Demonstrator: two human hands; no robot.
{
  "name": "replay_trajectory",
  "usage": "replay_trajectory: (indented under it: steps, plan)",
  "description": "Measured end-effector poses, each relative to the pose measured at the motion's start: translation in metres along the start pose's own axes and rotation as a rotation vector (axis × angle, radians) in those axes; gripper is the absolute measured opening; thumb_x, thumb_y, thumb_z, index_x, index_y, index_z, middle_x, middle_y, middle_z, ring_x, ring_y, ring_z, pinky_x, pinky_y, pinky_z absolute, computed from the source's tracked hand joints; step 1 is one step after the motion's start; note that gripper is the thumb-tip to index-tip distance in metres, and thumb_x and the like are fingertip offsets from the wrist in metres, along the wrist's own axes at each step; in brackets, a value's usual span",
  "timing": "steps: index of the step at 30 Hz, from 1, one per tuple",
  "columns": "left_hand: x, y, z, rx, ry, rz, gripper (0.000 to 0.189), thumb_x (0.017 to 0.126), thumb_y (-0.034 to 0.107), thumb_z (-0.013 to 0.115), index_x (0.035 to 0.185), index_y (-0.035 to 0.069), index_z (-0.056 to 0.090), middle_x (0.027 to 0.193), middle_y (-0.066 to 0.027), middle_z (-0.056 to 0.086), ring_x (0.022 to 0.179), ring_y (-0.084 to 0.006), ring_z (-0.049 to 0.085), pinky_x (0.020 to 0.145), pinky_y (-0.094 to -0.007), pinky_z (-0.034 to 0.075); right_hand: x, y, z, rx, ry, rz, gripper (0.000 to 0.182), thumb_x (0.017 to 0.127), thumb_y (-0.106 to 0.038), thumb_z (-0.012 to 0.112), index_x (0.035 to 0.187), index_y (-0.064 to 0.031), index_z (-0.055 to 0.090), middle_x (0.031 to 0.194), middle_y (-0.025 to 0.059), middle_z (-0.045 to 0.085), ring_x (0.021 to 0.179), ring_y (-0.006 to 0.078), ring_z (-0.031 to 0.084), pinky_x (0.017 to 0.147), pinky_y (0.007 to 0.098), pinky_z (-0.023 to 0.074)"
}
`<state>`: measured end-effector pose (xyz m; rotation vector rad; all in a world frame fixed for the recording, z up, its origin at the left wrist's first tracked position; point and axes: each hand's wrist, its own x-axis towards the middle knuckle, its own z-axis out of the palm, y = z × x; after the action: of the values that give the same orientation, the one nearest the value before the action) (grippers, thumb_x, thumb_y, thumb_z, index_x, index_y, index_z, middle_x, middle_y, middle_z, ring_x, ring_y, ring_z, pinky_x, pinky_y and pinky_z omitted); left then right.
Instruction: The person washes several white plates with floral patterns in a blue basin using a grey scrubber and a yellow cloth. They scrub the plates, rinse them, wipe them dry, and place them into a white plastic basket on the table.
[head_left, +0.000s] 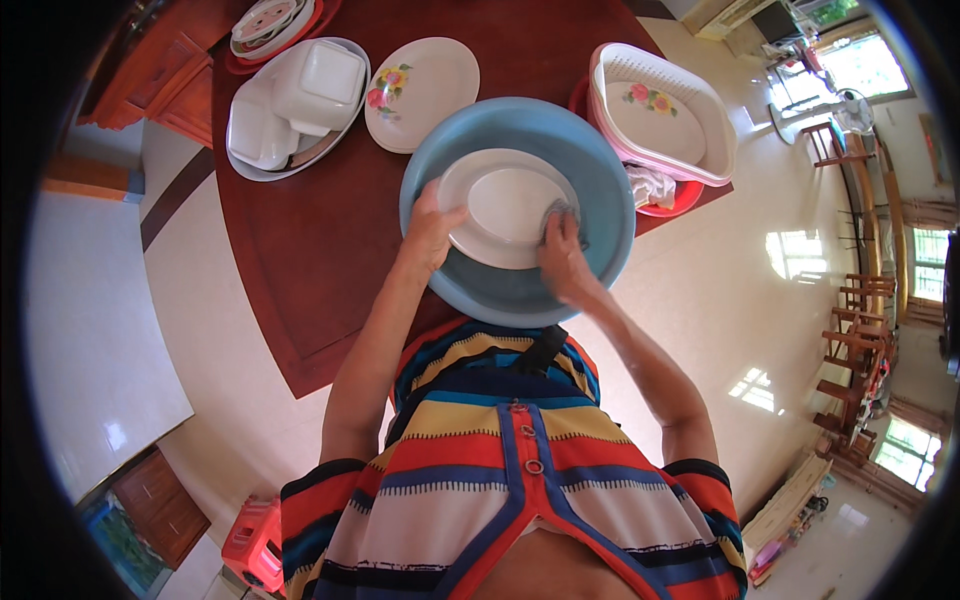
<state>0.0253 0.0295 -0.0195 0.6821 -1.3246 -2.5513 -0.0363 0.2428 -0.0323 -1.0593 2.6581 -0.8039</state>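
A white oval plate (504, 204) is held over the blue plastic basin (517, 300), its underside with the raised foot ring facing up. My left hand (431, 232) grips the plate's left rim, thumb on top. My right hand (564, 253) presses a grey scouring pad (559, 217) against the plate's right side. Whether water stands in the basin cannot be told. Just behind the basin's left side lies a white oval plate with a flower print (435, 90).
On the dark red wooden table (300, 247), an oval dish (259, 176) at the left holds white square bowls (319, 79). Several stacked dishes (270, 30) stand behind. At the right, a pink and white basket (724, 150) holds a flowered plate, beside a cloth (651, 187) in a red basin (684, 201).
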Motion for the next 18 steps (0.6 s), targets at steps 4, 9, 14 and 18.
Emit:
replay_trajectory:
  steps: [4, 9, 14, 18]
  plan:
    - [0.0, 0.001, 0.0, -0.033, 0.005, -0.009, 0.049, 0.076, -0.008, 0.053, 0.124, -0.002, 0.043, 0.117, -0.0129, 0.052, 0.109, -0.0234, 0.05, 0.094, -0.0335, 0.039, -0.005, -0.065, -0.002, -0.021, -0.003, -0.095, 0.056, 0.078, 0.0, 0.053, 0.13, 0.0033, 0.032, 0.133, 0.0294, 0.029, 0.121, 0.0494, 0.03, 0.099, 0.051, 0.0302]
    - [0.004, 0.003, 0.0, -0.12, 0.017, -0.049, 0.037, 0.087, 0.003, 0.046, 0.124, 0.0, 0.043, 0.118, -0.0126, 0.052, 0.109, -0.0228, 0.051, 0.093, -0.0338, 0.041, 0.043, -0.086, 0.008, 0.065, 0.09, -0.263, 0.045, 0.08, -0.002, 0.052, 0.124, 0.0016, 0.042, 0.135, 0.0226, 0.033, 0.121, 0.0485, 0.032, 0.099, 0.0513, 0.0301]
    - [-0.001, 0.012, 0.01, -0.237, 0.037, -0.088, 0.034, 0.097, 0.018, 0.035, 0.125, 0.001, 0.042, 0.122, -0.0138, 0.049, 0.111, -0.0233, 0.05, 0.094, -0.035, 0.041, 0.078, -0.078, 0.016, 0.033, 0.119, -0.37, 0.041, 0.076, 0.0, 0.051, 0.117, 0.0002, 0.05, 0.129, 0.0183, 0.041, 0.119, 0.0447, 0.036, 0.098, 0.0508, 0.0311]
    - [0.0, 0.01, 0.007, -0.271, 0.102, -0.137, 0.036, 0.098, 0.02, 0.032, 0.126, 0.0, 0.041, 0.124, -0.0137, 0.048, 0.112, -0.0242, 0.049, 0.095, -0.0364, 0.04, 0.049, -0.086, 0.005, 0.048, 0.102, -0.446, 0.045, 0.071, 0.002, 0.053, 0.115, -0.0006, 0.053, 0.127, 0.0164, 0.044, 0.12, 0.0397, 0.038, 0.1, 0.0479, 0.0325]
